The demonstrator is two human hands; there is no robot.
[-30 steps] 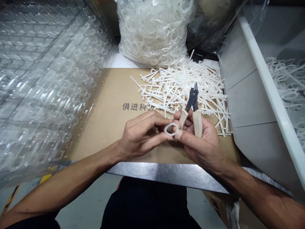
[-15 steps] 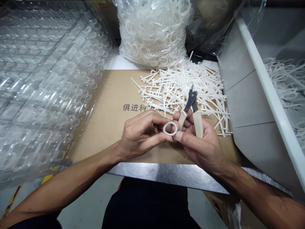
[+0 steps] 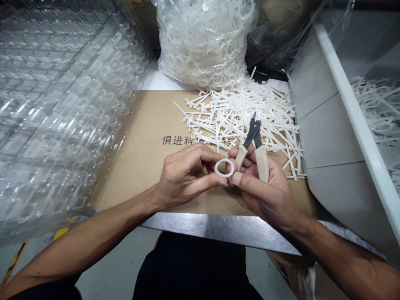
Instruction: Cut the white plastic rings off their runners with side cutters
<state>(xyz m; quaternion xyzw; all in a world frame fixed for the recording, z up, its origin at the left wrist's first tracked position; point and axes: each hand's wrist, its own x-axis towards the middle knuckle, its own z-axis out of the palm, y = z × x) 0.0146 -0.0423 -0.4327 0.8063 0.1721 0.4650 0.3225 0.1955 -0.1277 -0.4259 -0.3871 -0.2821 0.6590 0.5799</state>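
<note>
A small white plastic ring [image 3: 218, 171] is pinched between the fingertips of my left hand [image 3: 190, 175], its open face turned toward me. My right hand [image 3: 265, 183] holds side cutters [image 3: 253, 131] with beige handles and dark jaws, pointing away from me. The thumb and a finger of that same hand also touch the right side of the ring. Behind the cutters lies a loose heap of white plastic sprue sticks [image 3: 225, 108].
A cardboard sheet [image 3: 125, 175] covers the metal-edged table [image 3: 218, 225]. At the back stands a clear bag [image 3: 206, 41] full of white rings. Stacked clear trays [image 3: 62, 104] rise on the left. On the right, a grey bin [image 3: 337, 137] contains more white parts.
The ring has turned slightly in my fingers. Both hands and the side cutters stay nearly in place; the whole view has shifted a little.
</note>
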